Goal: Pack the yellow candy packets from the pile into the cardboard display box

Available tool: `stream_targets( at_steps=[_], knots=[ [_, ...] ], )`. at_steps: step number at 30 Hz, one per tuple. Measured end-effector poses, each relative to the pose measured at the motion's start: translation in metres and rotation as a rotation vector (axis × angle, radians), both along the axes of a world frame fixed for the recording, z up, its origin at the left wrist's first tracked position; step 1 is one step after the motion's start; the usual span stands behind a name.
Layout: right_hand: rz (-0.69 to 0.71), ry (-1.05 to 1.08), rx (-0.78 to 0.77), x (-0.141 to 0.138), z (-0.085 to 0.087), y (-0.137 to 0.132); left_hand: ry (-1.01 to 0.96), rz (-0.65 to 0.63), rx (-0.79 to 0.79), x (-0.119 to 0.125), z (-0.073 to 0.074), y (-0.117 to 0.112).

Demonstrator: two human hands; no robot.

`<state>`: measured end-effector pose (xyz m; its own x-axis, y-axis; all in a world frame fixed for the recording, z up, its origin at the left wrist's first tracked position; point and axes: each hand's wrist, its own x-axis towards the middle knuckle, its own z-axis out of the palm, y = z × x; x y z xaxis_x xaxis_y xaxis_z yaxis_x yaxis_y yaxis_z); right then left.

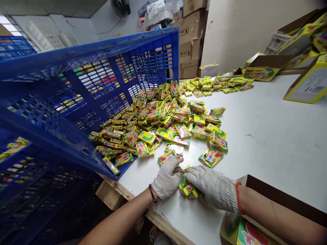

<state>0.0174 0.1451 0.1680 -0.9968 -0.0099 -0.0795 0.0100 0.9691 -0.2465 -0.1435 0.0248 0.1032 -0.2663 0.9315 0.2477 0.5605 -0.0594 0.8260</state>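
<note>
Small yellow-and-green printed boxes (190,191), two or more, lie between my hands at the table's near edge. My left hand (167,178), in a white knit glove with bare fingertips, grips their left side, its index finger reaching out above them. From the right, my right hand (212,185), gloved alike, has its fingers curled over the same boxes; its fingertips partly cover them. Just beyond the left fingers lies another small box (165,158). One more loose box (211,156) rests beyond the right hand. A large heap of such boxes (155,112) spreads out ahead.
A blue plastic crate (112,86) lies tipped on its side at the left, boxes spilling onto the white table (258,136). An open printed carton (237,228) stands by my right forearm. More cartons (263,69) stand at the back right. Brown cardboard boxes (190,44) are stacked behind.
</note>
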Motion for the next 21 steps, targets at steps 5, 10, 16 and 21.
stream_targets(
  at_steps=[5,10,16,21],
  knots=[
    [-0.203,-0.216,-0.234,0.01,0.023,-0.019,0.527,0.289,-0.185,-0.022,0.023,0.001],
    [-0.133,-0.155,-0.156,0.023,0.022,-0.029,0.48,0.2,-0.361,-0.032,0.023,-0.005],
    [-0.084,0.185,-0.281,0.01,0.048,-0.001,0.621,-0.044,0.179,-0.012,0.036,-0.007],
    [-0.273,-0.078,-0.464,0.007,0.066,0.022,0.55,-0.035,0.207,0.008,0.038,-0.007]
  ],
)
